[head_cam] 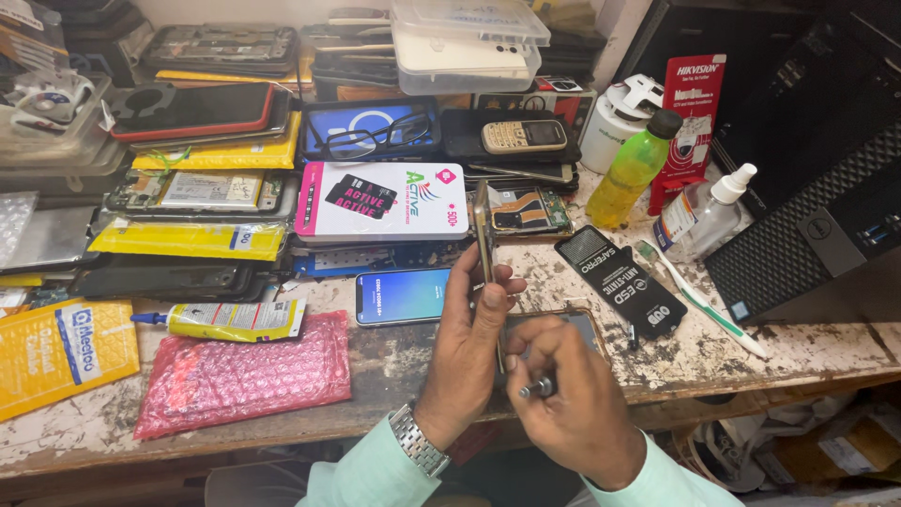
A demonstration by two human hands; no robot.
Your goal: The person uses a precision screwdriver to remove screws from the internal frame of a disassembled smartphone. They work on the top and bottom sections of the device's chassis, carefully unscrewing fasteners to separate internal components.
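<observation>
My left hand (466, 343) is closed around a thin phone (484, 235), thumb on one side and fingers on the other, and I hold it up on its edge above the worn table (394, 361). It looks gold along the side (I see only the thin edge). My right hand (572, 399) is curled tight around a small metal tool (540, 386), just below the phone. A lit phone (404, 296) lies flat beside my left hand.

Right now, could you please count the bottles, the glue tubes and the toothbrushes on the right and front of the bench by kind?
Bottles: 2, a green one and a clear spray one
Glue tubes: 1
Toothbrushes: 1
Total: 4
</observation>
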